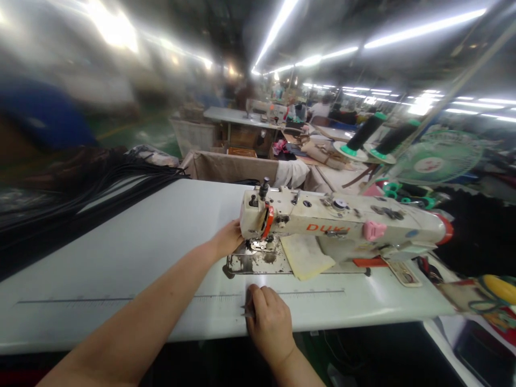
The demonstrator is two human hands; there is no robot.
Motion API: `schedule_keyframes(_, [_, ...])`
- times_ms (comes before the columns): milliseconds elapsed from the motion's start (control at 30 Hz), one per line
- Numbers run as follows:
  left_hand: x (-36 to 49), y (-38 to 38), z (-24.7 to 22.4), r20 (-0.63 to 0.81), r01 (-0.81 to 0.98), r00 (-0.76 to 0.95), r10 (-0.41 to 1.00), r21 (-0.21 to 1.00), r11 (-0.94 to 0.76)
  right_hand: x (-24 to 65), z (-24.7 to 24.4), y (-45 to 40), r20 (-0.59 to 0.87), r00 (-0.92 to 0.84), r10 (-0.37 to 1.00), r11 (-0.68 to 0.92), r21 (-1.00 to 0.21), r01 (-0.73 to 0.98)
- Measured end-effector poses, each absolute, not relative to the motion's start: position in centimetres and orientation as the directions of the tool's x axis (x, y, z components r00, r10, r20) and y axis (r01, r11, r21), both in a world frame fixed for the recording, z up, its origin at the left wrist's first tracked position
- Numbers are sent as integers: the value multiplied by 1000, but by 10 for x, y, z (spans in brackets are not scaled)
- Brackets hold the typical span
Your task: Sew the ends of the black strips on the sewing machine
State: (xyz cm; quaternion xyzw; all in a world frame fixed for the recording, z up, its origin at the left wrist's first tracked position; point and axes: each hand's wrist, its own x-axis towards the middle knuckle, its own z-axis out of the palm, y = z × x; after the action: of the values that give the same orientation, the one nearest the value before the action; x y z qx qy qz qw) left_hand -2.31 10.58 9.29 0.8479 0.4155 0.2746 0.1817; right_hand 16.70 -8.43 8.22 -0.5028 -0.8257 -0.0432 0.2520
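Holds in the right hand, at the front edge of the desk, a small pointed metal tool, with a narrow grip, fingers folded around it. Shows of this tool only thin tips, pointing to the left; hides the rest inside the fist, with long axis seemingly from left to right. Just beyond, carries on the desk top a ruler scale, partly covered by the left forearm. Farther, has the sewing machine, long axis from left to right, needle end at left, red end at right; under its arm, a yellow cloth, covering part of the metal bed. Reaches with the left hand to the needle end, with fingers hidden behind it. Cannot tell this grip, whether wide, narrow or holding something. At left, shows long black strips, blurred. Behind the desk, has a bin with white cloth over the rim; to the right, thread cones and a green fan. Farthest, shows another desk and bright ceiling lamps, smeared toward the left.
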Motion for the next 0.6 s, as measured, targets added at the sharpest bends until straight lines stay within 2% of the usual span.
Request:
schedule_keyframes(100, [-29, 109, 97, 321, 605, 543, 776, 490, -627, 167, 82, -85, 455, -362, 813, 484, -183, 856])
schedule_keyframes(233, [-40, 105, 91, 268, 700, 511, 817, 421, -576, 166, 81, -85, 451, -362, 816, 482, -183, 857])
schedule_keyframes(600, [-47, 97, 103, 246, 718, 447, 860, 475, -509, 167, 84, -86, 456, -376, 807, 493, -167, 854])
